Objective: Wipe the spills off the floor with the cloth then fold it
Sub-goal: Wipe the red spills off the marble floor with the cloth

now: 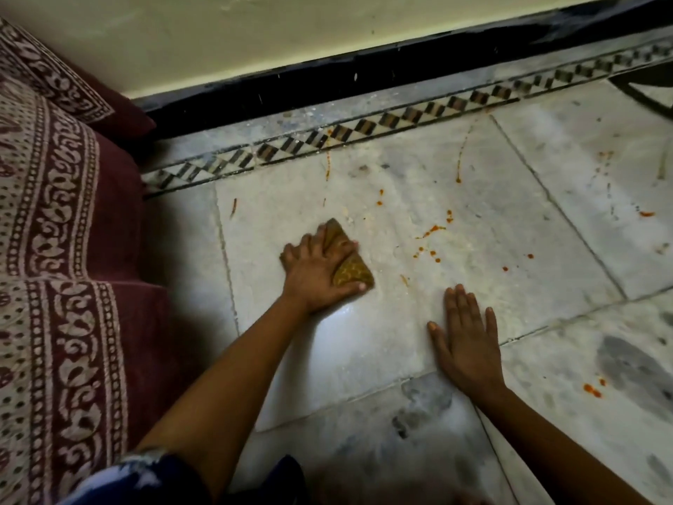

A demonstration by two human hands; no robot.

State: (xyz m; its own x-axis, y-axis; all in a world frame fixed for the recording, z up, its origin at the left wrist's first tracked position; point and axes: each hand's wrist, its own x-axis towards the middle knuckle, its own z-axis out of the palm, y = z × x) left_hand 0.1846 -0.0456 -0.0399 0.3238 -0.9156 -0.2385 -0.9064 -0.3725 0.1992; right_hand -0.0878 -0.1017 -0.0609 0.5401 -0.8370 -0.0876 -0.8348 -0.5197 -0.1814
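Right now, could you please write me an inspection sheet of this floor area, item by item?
Surface: pale marble tile floor, worn and smudged, with a black-and-white chequered inlay strip near the wall.
Job's things: mustard-yellow patterned cloth bunched under the left hand; orange-red spill spots scattered to its right, more further right.
Clutter: nothing seen.
Grippers: left hand presses and grips the cloth; right hand rests flat on the floor, fingers straight.
Cables: nothing seen.
Surroundings: maroon block-printed bedspread at left; cream wall with black skirting.
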